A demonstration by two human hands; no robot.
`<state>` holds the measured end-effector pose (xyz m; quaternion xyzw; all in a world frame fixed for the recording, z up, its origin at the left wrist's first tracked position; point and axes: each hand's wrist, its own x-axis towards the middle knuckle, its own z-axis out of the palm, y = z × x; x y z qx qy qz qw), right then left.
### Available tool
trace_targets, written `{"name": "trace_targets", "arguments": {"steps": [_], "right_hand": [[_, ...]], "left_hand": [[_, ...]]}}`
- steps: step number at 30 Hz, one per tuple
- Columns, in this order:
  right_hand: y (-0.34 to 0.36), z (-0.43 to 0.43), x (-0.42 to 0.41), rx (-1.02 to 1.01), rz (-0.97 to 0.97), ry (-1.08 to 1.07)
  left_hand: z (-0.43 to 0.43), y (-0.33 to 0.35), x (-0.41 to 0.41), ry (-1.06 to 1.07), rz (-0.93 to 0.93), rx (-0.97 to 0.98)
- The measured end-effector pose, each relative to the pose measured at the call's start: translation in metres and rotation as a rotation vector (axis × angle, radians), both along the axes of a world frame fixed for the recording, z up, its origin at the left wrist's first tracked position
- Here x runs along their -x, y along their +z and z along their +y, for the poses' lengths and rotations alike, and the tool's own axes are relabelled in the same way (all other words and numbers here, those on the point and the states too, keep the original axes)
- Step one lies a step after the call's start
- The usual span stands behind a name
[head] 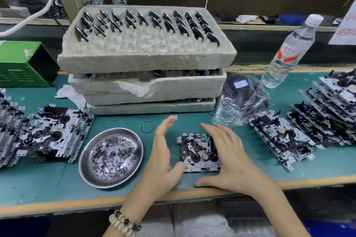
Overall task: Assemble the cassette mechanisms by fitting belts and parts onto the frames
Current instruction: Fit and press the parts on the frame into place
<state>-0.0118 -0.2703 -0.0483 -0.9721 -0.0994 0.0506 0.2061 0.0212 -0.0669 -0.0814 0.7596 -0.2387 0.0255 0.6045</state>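
One cassette mechanism (199, 155) lies alone at lower centre. More of them overlap in a left heap (50, 134) and a right heap (327, 113), too layered to count. There is one steel dish (96, 179) of washers (111, 156) past counting, one loose belt (147, 126), one water bottle (285, 52), one plastic bag (240, 102) and one green box (17, 63). At least three foam trays (146, 61) are stacked; the top one carries over twenty flywheels (182, 29).

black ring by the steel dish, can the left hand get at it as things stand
Probably yes. The black ring lies bare on the mat, close beside the fingertips of the left hand. That hand is open and holds nothing, and nothing lies between them.
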Motion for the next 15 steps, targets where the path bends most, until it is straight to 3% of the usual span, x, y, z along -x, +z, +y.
{"name": "trace_targets", "arguments": {"steps": [4,15], "right_hand": [[-0.004,0.000,-0.002,0.017,-0.042,0.066],[0.000,0.005,-0.016,0.020,-0.079,0.105]], "left_hand": [[0.001,0.000,0.000,0.015,0.039,0.069],[0.002,0.002,-0.001,0.042,-0.015,-0.002]]}}
